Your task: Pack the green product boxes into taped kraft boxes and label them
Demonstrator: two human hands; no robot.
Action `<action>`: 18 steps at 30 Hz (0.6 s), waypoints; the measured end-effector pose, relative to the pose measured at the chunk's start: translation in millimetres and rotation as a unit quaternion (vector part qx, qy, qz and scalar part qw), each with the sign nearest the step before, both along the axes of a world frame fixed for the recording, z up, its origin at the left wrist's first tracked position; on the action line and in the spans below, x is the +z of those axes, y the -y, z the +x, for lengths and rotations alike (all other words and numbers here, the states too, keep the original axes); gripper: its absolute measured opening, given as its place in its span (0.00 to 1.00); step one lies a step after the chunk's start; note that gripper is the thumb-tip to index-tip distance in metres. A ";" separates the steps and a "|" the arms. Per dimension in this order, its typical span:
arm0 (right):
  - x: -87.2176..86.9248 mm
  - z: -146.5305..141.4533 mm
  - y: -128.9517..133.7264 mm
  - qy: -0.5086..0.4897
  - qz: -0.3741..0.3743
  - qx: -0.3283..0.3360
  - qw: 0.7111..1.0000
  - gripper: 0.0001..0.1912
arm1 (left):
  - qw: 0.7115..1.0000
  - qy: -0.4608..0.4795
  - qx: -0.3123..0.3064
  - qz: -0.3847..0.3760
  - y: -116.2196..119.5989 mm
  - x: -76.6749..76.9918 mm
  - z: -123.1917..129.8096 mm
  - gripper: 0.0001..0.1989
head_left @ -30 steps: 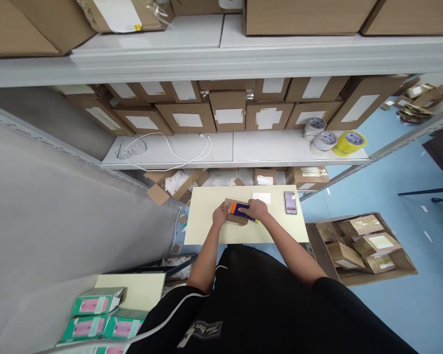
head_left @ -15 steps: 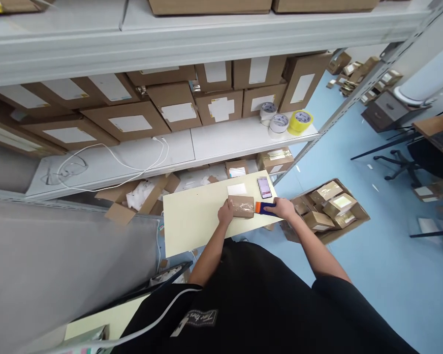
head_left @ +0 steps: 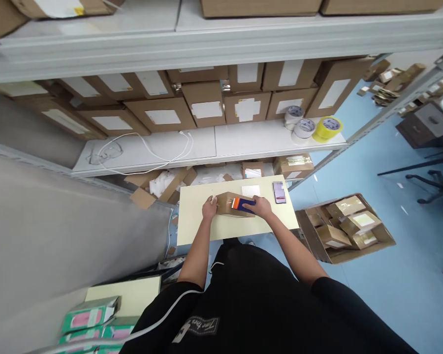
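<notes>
On the cream tabletop (head_left: 192, 227) lies a small brown cardboard box (head_left: 224, 202) with shiny tape on it. My left hand (head_left: 209, 208) is closed on the left end of the box. In my right hand (head_left: 260, 206) is a flat dark blue tool (head_left: 243, 203) with an orange band and a pale tip, possibly a scraper. Its tip lies over the top of the box, and the right hand hides part of the handle. Just behind the box is a white paper (head_left: 251, 190). A phone (head_left: 279, 192) rests to the right of it.
Behind the table stands a metal shelf (head_left: 243, 140) with labelled cartons (head_left: 206, 109), a white cable (head_left: 151, 151) and clear and yellow tape rolls (head_left: 328, 129). On the floor at right is a large open carton (head_left: 382, 241) holding several boxes. Green-and-pink packages (head_left: 86, 319) lie lower left.
My right hand has brought the tool leftward, from beside the box's right end to over its top. The box has turned and tilted somewhat under my left hand. The whole view has shifted.
</notes>
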State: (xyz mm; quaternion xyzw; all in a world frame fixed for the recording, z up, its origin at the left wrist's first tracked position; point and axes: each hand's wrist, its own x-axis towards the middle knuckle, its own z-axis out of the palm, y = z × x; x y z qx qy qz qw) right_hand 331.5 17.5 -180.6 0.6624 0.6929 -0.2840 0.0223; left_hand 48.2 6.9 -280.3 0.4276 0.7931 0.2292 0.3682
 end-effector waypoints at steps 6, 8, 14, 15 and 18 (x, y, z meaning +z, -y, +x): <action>-9.0 -80.1 -15.5 0.017 -0.015 0.065 0.998 0.28 | 0.997 0.082 -0.015 0.001 8.4 -7.8 -3.7 0.32; -11.4 -86.2 -18.4 0.039 -0.021 0.073 0.996 0.29 | 0.996 0.091 0.003 -0.008 10.3 -18.2 5.3 0.32; -18.6 -50.1 -17.7 0.094 -0.061 0.064 0.992 0.30 | 0.990 0.140 -0.025 -0.006 13.0 -46.9 55.8 0.30; -19.1 -38.5 -16.4 0.094 -0.061 0.057 0.992 0.30 | 0.989 0.143 -0.033 -0.005 13.4 -49.6 65.8 0.30; -15.7 4.1 -11.5 0.089 -0.061 0.022 0.994 0.30 | 0.988 0.138 -0.065 -0.013 14.2 -53.8 91.3 0.30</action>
